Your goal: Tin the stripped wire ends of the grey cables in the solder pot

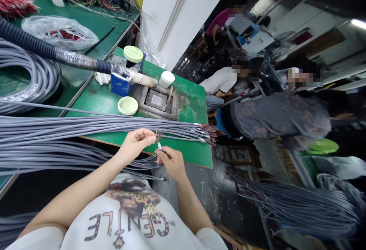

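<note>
Head view is showing the right fingers (168, 150) pinching a likely bendy cable (159, 146), safely below its weak-looking wires (159, 135), the left fingers (150, 140) bending close beside them, grip unclear.

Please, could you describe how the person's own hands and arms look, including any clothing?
The left hand and right hand are bare, with no gloves or watch visible. The forearms are uncovered below short white sleeves. The sleeves belong to a white shirt with dark lettering.
</note>
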`<state>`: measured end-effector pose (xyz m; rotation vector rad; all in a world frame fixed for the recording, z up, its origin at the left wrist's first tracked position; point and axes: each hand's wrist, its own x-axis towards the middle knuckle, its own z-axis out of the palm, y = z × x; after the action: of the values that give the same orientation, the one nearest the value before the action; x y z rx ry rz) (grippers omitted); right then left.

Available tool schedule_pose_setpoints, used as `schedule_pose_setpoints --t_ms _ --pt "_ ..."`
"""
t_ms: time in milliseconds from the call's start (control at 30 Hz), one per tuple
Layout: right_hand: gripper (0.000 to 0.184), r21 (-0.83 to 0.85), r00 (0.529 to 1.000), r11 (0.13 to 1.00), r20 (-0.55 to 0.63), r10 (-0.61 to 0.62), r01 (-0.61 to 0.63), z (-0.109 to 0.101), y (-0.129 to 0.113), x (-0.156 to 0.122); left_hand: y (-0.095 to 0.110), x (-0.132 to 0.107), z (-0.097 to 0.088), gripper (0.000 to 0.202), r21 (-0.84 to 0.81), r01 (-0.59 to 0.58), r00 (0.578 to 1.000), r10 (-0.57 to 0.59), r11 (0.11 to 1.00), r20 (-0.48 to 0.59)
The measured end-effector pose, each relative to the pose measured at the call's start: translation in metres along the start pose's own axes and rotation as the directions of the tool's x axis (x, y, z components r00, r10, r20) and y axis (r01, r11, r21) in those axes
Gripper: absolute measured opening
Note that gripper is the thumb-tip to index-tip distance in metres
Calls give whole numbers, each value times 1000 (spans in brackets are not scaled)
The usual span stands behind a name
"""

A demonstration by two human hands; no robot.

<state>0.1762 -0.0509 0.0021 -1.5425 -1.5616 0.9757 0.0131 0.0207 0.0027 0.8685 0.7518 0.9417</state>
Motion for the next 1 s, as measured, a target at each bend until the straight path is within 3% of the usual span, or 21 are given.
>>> schedule_pose_setpoints --t_ms 533,667,800,1000 --pt "31 -51 999 999 46 0 3 0 -6 3 2 5 0 20 -151 69 997 -61 986 55" --pt "21 31 999 999 22 37 -38 0 -8 7 -1 6 1 24 -85 17 1000 -19 996 -16" --pt "25 78 997 994 7 79 -80 0 -15 15 -2 4 3 27 -2 -52 995 52 999 -83" --pt "25 50 997 998 -74 -20 24 0 -24 28 0 1 5 26 0 -84 989 84 996 -121"
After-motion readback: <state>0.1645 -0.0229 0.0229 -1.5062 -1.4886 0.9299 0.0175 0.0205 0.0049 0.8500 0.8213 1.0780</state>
